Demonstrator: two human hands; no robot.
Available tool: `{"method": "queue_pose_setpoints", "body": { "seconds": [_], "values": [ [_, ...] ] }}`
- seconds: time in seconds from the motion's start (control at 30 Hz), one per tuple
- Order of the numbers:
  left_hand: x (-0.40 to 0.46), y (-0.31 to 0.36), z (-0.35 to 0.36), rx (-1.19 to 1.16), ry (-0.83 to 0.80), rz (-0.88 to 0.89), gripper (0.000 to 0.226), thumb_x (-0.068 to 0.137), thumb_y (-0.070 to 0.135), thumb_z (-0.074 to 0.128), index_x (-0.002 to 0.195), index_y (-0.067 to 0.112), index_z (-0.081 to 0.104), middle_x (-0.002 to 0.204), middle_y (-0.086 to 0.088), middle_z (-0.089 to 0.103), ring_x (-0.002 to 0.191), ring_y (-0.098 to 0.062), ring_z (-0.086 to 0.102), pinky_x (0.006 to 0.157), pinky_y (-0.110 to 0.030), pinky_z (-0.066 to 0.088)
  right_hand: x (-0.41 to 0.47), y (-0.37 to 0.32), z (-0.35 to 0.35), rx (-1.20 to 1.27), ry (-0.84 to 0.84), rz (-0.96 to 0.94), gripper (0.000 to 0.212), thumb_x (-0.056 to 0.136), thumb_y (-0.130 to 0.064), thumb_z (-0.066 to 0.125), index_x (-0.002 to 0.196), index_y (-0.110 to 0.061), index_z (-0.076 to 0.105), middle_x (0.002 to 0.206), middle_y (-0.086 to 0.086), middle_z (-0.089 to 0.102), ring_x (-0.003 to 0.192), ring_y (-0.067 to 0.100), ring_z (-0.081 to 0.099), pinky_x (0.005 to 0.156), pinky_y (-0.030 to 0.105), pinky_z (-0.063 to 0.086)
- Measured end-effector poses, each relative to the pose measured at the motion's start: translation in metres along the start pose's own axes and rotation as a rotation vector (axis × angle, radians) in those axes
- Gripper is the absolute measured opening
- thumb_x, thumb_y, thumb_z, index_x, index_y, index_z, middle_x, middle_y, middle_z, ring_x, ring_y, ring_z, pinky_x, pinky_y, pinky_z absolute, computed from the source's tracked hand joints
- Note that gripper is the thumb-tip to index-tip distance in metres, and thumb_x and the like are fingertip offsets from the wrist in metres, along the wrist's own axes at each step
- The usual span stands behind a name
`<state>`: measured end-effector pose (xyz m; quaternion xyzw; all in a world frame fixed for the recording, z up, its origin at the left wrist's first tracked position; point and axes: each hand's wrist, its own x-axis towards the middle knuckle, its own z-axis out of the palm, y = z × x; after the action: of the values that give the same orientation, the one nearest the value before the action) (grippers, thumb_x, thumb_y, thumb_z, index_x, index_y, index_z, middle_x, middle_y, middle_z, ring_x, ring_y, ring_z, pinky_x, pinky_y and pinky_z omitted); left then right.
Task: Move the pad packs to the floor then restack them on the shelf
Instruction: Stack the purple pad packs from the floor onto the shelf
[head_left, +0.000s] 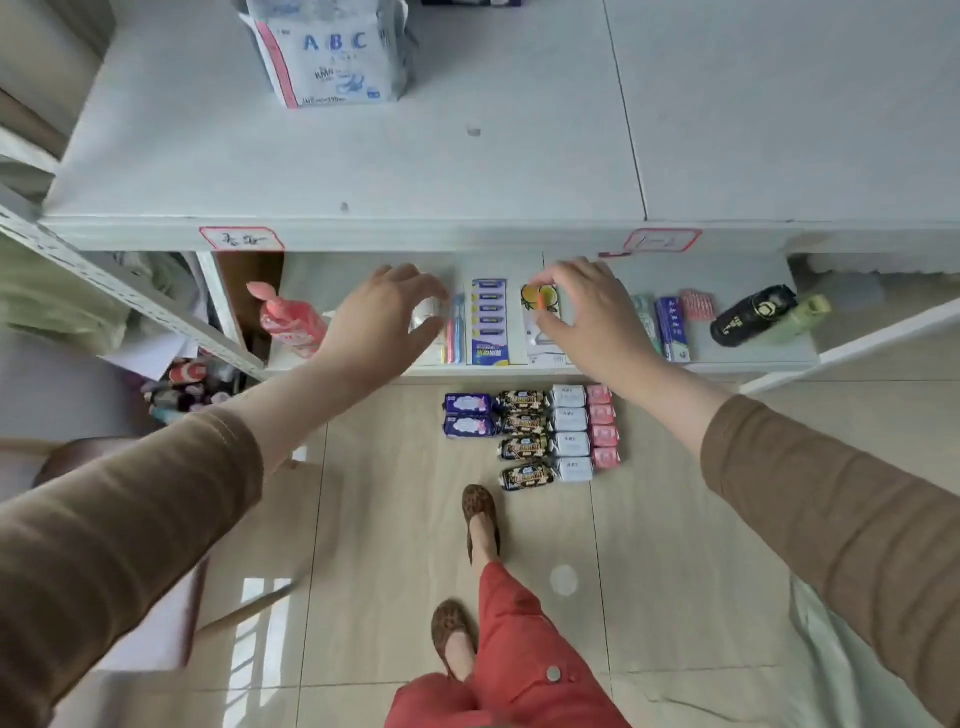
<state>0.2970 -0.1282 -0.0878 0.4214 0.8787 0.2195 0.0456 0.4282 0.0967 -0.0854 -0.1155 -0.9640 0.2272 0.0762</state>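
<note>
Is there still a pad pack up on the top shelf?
Yes, one ABC pad pack stands on the top shelf, the other packs lie on the floor.

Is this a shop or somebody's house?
Probably a small shop: white shelves with price labels, toothbrushes and toothpaste laid out below, and rows of pad packs on the floor.

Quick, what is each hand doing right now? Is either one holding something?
Left hand: open, fingers loosely curled, holding nothing, in the air.
Right hand: open, fingers loosely curled, holding nothing, in the air.
</note>
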Motion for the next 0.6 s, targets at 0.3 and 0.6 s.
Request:
{"method": "queue_pose_setpoints", "body": {
  "seconds": [0.3,0.6],
  "values": [
    [-0.130,-0.064,0.190,-0.091,-0.306,-0.288,0.027,0.089,0.029,0.064,0.116,0.026,0.064,0.113,0.003,0.061,0.107,-0.020,0.054,0.087,-0.034,0.046,-0.112,0.061,0.174,0.042,-0.264,0.162,0.031,0.087,-0.018,0.064,0.118,-0.017,0.060,0.118,0.000,0.059,0.113,0.022,0.051,0.090,0.029,0.035],
    [-0.152,-0.158,0.403,-0.082,-0.456,-0.383,0.038,0.090,0.027,0.062,0.127,0.022,0.057,0.128,-0.003,0.054,0.120,-0.023,0.048,0.095,-0.038,0.045,-0.129,0.161,0.391,0.054,-0.463,0.223,0.041,0.088,-0.015,0.061,0.128,-0.018,0.050,0.127,0.002,0.051,0.120,0.020,0.046,0.092,0.034,0.041]
  ]
}}
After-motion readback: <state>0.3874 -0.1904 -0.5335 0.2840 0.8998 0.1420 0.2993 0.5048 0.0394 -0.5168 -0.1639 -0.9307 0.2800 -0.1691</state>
